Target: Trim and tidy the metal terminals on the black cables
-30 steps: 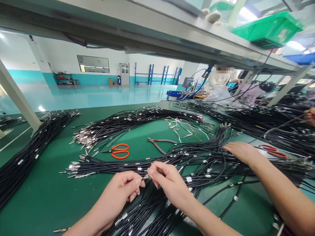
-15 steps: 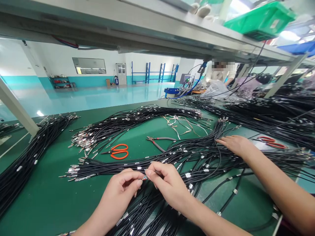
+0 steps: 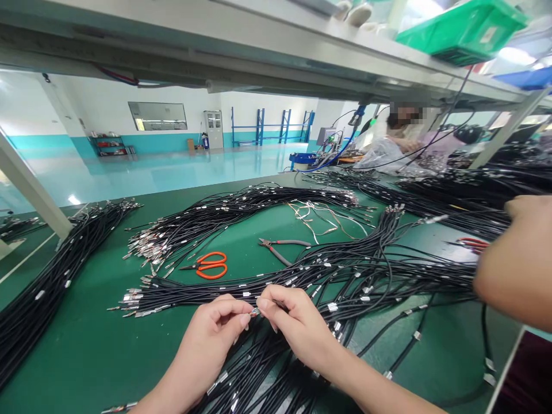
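My left hand (image 3: 212, 336) pinches the tip of a cable end (image 3: 255, 312), where a small bit of bare metal and coloured wire shows. Close beside it, my right hand (image 3: 299, 325) is closed round the same cable with thumb and fingers; most of the cable is hidden behind the fingers. Beneath both hands lies a bundle of black cables (image 3: 259, 362) with silvery tags. Another cable bundle (image 3: 181, 293) stretches across the green table (image 3: 86, 339) just beyond my fingertips, its stripped ends pointing left.
Orange-handled scissors (image 3: 211, 265) and grey-and-red cutting pliers (image 3: 282, 247) lie beyond the bundle. Further back are another cable bundle (image 3: 241, 202) and loose wire scraps (image 3: 317, 224). A co-worker's blurred arm (image 3: 517, 270) reaches in at right. A shelf (image 3: 259, 52) hangs overhead.
The co-worker's hand has left the cable bundle and moved right and up. My two hands keep their hold on the cable, nearly unmoved.
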`<state>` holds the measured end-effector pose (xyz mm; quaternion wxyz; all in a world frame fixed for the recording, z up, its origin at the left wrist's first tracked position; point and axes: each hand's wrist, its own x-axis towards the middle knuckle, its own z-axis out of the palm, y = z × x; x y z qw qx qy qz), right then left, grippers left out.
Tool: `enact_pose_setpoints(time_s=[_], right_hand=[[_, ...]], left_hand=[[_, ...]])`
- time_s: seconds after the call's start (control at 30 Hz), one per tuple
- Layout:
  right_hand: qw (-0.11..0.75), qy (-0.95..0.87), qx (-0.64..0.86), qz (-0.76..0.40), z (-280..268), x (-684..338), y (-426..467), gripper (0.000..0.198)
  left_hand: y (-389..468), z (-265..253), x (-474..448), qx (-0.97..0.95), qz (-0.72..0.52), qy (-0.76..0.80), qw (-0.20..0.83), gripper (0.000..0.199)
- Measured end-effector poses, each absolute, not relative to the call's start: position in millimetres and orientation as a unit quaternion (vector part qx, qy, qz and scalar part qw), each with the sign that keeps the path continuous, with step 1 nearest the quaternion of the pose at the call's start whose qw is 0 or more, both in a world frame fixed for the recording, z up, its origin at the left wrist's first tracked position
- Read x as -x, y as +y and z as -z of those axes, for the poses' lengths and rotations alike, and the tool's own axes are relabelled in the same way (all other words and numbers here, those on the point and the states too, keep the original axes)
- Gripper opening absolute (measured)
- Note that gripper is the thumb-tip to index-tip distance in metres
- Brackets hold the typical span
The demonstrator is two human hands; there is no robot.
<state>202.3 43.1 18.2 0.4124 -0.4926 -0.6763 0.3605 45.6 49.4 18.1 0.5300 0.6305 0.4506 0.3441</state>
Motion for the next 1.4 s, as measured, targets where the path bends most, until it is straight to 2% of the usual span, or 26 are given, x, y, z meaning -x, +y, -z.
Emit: enact_pose_setpoints(time_s=[0.17, 0.33, 0.93, 1.07, 1.23, 1.4], right_hand=[[0.417, -0.661, 0.485, -0.391, -15.3, -202.4, 44.5, 0.03], [0.425, -0.641, 0.48, -0.422, -13.5, -201.5, 45.0, 0.03], [0.427, -0.657, 0.469, -0.407, -14.0, -202.4, 45.6, 0.032], [0.43, -0.654, 0.465, -0.413, -10.2, -202.2, 46.9, 0.032], [0.426, -0.673, 0.475, -0.374, -7.5, -200.3, 49.0, 0.035], [0.421, -0.722, 0.482, -0.264, -7.8, -199.8, 47.4, 0.034]], left_hand=[[50.3, -15.6, -46.6, -0.609, -0.361, 0.451, 0.543, 0.021], [51.4, -14.4, -45.6, -0.632, -0.371, 0.445, 0.515, 0.021], [50.7, -13.7, -47.4, -0.589, -0.386, 0.463, 0.539, 0.02], [50.5, -14.8, -47.1, -0.611, -0.391, 0.465, 0.508, 0.022], [53.7, -13.3, -45.0, -0.628, -0.386, 0.458, 0.497, 0.018], [55.0, -11.3, -43.5, -0.63, -0.398, 0.411, 0.526, 0.015]])
